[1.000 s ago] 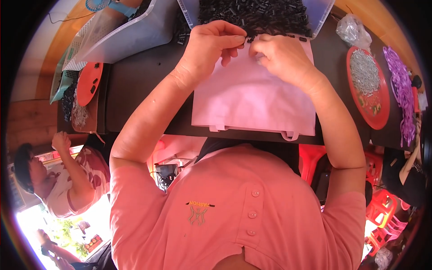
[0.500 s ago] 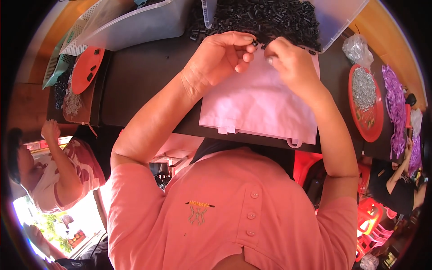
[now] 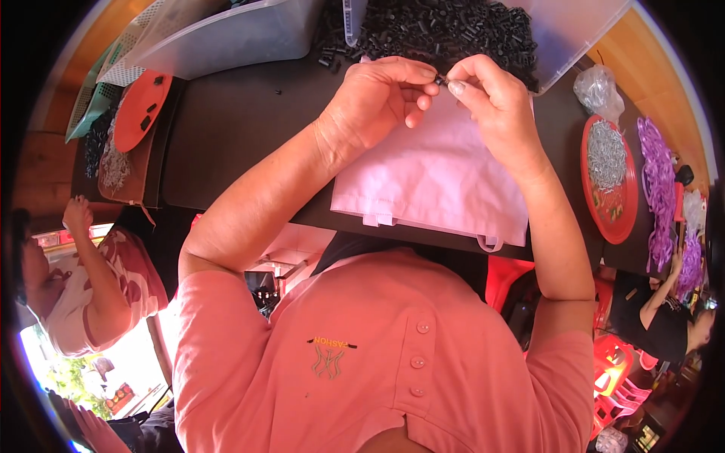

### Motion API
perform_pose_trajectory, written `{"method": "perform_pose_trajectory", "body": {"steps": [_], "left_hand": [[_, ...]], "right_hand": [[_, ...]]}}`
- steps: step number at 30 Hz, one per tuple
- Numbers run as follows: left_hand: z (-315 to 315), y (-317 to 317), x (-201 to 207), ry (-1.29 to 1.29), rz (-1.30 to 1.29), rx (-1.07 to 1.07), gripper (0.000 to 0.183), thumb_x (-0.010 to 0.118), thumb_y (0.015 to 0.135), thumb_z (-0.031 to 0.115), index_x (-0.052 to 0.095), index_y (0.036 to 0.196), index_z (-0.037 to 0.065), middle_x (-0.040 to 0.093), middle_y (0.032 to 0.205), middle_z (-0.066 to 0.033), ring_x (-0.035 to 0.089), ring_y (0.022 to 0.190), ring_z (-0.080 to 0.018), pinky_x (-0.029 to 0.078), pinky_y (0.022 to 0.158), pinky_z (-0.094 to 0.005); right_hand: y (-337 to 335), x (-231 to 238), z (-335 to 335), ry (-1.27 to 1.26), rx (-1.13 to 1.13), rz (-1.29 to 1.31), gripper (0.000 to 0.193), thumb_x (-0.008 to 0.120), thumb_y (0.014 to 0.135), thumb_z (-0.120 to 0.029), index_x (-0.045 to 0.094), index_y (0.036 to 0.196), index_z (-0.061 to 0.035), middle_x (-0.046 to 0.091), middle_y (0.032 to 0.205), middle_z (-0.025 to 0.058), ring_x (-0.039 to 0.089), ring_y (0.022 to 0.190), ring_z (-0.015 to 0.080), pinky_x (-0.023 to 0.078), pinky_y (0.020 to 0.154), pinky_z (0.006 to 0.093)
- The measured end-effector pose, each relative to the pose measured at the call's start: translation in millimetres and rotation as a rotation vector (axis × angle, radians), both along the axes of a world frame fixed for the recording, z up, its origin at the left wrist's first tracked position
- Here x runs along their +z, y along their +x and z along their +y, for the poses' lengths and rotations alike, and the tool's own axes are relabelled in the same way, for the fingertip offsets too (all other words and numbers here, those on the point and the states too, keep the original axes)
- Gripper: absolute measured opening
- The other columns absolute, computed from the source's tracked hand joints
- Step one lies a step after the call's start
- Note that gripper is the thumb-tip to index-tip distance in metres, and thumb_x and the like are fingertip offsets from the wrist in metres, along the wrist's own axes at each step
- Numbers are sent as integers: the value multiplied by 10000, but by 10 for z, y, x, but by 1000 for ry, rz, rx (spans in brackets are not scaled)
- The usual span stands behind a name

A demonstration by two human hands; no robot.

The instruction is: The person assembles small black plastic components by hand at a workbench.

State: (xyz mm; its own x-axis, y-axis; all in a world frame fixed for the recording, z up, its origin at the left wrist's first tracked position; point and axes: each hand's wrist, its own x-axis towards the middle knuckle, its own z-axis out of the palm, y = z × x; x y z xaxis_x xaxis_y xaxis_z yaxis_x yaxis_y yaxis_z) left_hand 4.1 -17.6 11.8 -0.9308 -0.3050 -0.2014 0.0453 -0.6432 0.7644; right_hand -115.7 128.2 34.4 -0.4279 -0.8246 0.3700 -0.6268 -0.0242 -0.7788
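My left hand (image 3: 370,98) pinches a small black plastic part (image 3: 440,79) between thumb and forefinger. The thumb and forefinger of my right hand (image 3: 495,102) close at the other side of that part; whether they grip the part itself or some tiny piece at its end is too small to tell. Both hands are raised over a pink cloth (image 3: 430,170) that lies across the front of the dark table. Just beyond them spreads a heap of small black plastic parts (image 3: 445,34).
A translucent plastic bin (image 3: 226,45) stands at the back left, beside a red plate (image 3: 136,121) with a few black pieces. On the right are a red plate (image 3: 615,211) of small silvery pieces, a clear bag (image 3: 599,90) and purple ribbon bundles (image 3: 659,181). Other people sit on both sides.
My right hand has moved in toward the left, and its fingertips now meet the black part. My left hand has shifted slightly right, still pinching the part.
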Motion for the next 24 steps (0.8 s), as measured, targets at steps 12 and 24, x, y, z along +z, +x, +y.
{"method": "perform_pose_trajectory", "body": {"steps": [12, 24], "left_hand": [[56, 13, 89, -37, 42, 134, 105, 647, 798, -13, 616, 892, -50, 651, 769, -143, 625, 634, -196, 470, 463, -297], [125, 17, 86, -135, 21, 155, 110, 652, 753, -81, 610, 845, -39, 649, 730, -141, 623, 577, -189, 473, 445, -294]], "right_hand": [[22, 22, -27, -4, 7, 12, 66, 610, 862, -21, 555, 890, 4, 611, 743, 78, 587, 694, 178, 463, 641, 297], [17, 32, -5, -17, 2, -197, 68, 582, 863, 4, 585, 930, -1, 584, 718, 23, 539, 642, 98, 451, 595, 246]]}}
